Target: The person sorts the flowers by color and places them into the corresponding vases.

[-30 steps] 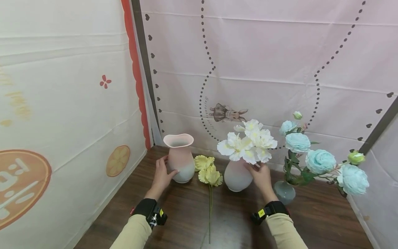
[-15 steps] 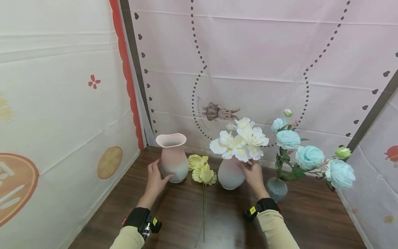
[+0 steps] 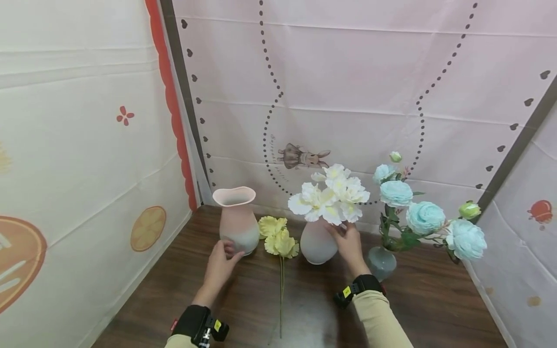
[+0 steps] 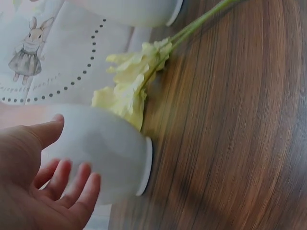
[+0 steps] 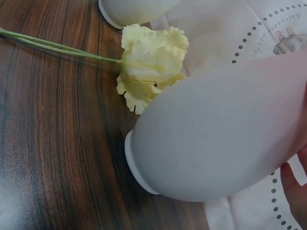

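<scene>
A pink-to-grey vase without flowers stands upright at the left. Just in front of it is my left hand; in the left wrist view its fingers are loosely bent beside the vase's grey lower part, holding nothing. A matching vase with white flowers stands to the right. My right hand holds that second vase at its upper right side, thumb in front; its fingers are mostly cut off at the right wrist view's edge. Between the vases lie yellow flowers, their green stems pointing towards me.
On the right, a small glass vase bears light blue flowers that spread widely to the right. The brown wooden table meets a printed cloth at the back and cloth walls on both sides.
My left hand has slid down and come away from the left vase's side. The right hand stays at the second vase. The whole view has shifted, moving everything leftward in the frame.
</scene>
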`<state>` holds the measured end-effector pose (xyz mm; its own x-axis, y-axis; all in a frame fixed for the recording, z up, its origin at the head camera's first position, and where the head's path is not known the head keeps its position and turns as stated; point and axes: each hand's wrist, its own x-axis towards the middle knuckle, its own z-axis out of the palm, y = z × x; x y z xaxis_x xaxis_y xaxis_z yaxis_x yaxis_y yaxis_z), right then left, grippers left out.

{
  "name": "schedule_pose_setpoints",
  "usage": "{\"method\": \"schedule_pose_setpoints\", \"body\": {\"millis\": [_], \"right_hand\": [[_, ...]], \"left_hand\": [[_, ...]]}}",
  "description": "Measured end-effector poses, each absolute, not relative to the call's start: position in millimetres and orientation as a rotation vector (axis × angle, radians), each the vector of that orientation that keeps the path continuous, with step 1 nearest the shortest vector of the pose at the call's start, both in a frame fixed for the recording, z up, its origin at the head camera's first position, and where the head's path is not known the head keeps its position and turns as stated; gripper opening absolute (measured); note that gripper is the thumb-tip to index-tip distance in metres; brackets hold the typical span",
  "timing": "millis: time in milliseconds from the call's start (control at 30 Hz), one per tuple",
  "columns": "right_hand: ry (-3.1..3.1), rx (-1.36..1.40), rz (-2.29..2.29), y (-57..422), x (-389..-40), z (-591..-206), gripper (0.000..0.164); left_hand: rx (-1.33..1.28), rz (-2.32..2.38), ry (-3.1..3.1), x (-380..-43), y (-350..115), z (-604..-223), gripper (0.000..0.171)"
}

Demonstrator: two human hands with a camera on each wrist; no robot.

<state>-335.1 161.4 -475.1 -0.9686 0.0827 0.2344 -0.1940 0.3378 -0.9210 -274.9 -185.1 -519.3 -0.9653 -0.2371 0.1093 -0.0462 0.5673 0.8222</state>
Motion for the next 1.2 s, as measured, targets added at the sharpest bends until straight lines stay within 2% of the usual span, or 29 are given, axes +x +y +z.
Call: {"method": "schedule_pose_setpoints", "body": {"millis": [100,300,500,833,1200], "right_hand": [[-2.367,0.093,1.689,160,-335,-475,0.068],[-2.367,0.096,1.681,161,-335,-475,0.069],[-2.390,0.075,1.677,160,-335,-474,0.073],[-2.370,0.129,1.620,159,-335,-476,0.070],[-2.333,0.136,1.633,159,-335,-479,0.066]], "left_hand": [[0.214,-1.384,-2.632,-271,-177,-523,0.038],[0.150,-1.415,-2.701,-265,-156,-535,0.033],[0.096,-1.434,-2.800,-269,-135,-546,0.033],[0.095,-1.466,-2.911,-274,-110,-555,0.036],[0.201,-1.462,-2.958,-278,-96,-557,0.035]]}}
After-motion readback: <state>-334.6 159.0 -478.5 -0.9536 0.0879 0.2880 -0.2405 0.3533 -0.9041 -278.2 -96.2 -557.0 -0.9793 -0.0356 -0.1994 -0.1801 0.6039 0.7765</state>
